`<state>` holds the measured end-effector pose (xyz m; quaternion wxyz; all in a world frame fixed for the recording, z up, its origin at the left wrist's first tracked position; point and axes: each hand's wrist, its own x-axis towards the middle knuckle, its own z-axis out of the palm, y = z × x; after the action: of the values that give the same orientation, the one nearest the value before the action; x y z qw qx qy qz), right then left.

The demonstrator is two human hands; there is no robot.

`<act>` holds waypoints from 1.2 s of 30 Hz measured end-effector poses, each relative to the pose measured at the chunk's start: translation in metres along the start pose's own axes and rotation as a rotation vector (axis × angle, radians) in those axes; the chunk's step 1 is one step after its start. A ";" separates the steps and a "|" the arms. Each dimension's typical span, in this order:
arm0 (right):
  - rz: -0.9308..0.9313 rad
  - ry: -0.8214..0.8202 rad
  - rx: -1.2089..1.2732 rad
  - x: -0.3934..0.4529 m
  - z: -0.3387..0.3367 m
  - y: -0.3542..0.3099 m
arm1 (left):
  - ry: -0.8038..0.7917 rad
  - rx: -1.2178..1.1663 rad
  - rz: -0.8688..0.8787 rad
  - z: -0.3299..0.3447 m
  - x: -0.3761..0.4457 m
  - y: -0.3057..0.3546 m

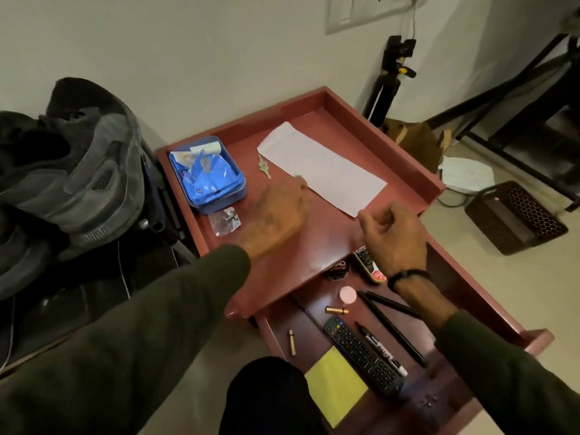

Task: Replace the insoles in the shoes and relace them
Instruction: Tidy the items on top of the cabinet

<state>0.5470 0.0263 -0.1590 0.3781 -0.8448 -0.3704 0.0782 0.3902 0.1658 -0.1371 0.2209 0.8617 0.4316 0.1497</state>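
Observation:
No shoes, insoles or laces are plainly in view. A white sheet of paper (323, 169) lies flat on the reddish-brown table top (317, 237). My left hand (276, 215) is motion-blurred, palm down over the table, with its straight fingers reaching the paper's near-left edge. My right hand (392, 237) hovers at the paper's near corner, fingers loosely curled, one fingertip right beside that corner. It wears a black band at the wrist. Neither hand visibly holds anything.
A blue clear-lidded box (207, 174) and a small plastic packet (224, 221) sit at the table's left. The open drawer (539, 337) below holds a remote (364, 356), markers, a yellow pad (335, 387) and polish tins. A grey backpack (81, 171) stands left; a dark basket (514, 215) right.

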 end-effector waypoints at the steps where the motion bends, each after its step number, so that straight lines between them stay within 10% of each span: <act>1: 0.016 0.007 -0.019 0.018 0.012 -0.003 | 0.028 0.047 -0.046 0.000 0.016 -0.009; 10: 0.351 0.100 -0.209 0.047 0.037 -0.010 | -0.154 0.215 -0.266 0.023 0.068 -0.041; 18: 0.864 0.045 0.915 -0.005 -0.020 0.062 | 0.158 0.118 0.045 0.038 0.018 -0.036; 30: 0.906 0.120 1.215 -0.076 -0.101 0.100 | 0.112 0.160 -0.149 0.033 0.024 -0.019; 36: 0.819 0.171 0.933 -0.120 -0.140 0.102 | 0.082 0.175 -0.135 0.031 0.009 -0.007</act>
<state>0.5767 -0.1826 -0.1493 0.6749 -0.6674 0.0881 0.3023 0.4041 0.1692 -0.1667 0.1367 0.8398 0.5088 0.1312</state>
